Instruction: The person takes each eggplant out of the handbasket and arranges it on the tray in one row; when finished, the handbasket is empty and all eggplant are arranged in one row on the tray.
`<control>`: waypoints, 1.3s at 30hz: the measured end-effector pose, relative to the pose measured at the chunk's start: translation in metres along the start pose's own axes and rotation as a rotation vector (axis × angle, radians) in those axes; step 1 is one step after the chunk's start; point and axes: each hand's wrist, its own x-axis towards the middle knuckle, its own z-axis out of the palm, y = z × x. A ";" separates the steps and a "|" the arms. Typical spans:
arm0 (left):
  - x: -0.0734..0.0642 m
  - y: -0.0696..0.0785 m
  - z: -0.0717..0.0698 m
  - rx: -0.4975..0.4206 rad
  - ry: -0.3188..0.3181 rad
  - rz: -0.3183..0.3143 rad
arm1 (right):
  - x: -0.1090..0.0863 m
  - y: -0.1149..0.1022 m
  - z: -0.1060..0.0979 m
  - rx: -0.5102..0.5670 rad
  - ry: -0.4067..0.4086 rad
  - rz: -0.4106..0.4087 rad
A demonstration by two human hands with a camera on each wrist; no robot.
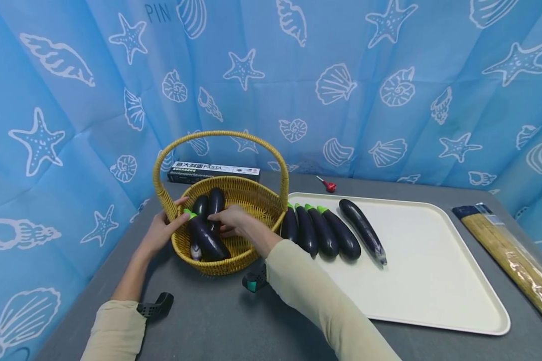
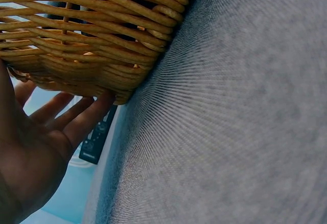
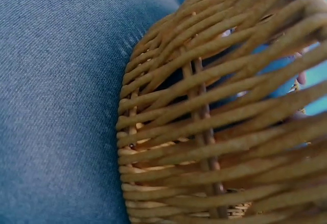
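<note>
A yellow wicker basket [image 1: 262,200] with a tall arched handle stands on the table and contains several dark purple eggplants. My left hand [image 1: 160,233] holds the basket's left rim, the thumb over the edge near the green cap of the front eggplant [image 1: 205,238]. In the left wrist view, the fingers [image 2: 84,119] reach along the outside of the weave. My right hand [image 1: 237,220] is inside the basket, its thumb and fingers around the lower part of the rear eggplant [image 1: 216,199]. In the right wrist view, the basket wall [image 3: 204,121] mostly hides that hand.
A cream tray [image 1: 424,291] sits right of the basket with several eggplants [image 1: 327,233] in a row and another eggplant [image 1: 363,228] at a slant. Behind are a pasta box [image 1: 214,171] and a red lollipop [image 1: 329,187]. A plastic-wrapped tan bundle [image 1: 506,255] lies far right.
</note>
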 end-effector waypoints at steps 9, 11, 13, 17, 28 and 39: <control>0.002 0.001 0.002 -0.007 0.001 0.006 | 0.003 -0.001 -0.009 0.102 0.023 -0.024; 0.002 0.000 0.002 -0.007 0.003 0.011 | 0.002 -0.004 -0.014 0.123 0.013 -0.038; 0.002 0.000 0.001 -0.010 0.002 0.013 | 0.001 -0.006 -0.020 0.147 -0.003 -0.048; 0.002 -0.001 0.001 -0.017 -0.003 0.018 | -0.001 -0.007 -0.031 0.177 -0.029 -0.062; 0.001 0.000 0.000 -0.016 -0.002 0.030 | -0.006 -0.007 -0.053 0.144 -0.079 -0.082; 0.000 -0.001 -0.001 -0.002 0.007 0.031 | -0.024 -0.017 -0.072 0.127 -0.168 -0.148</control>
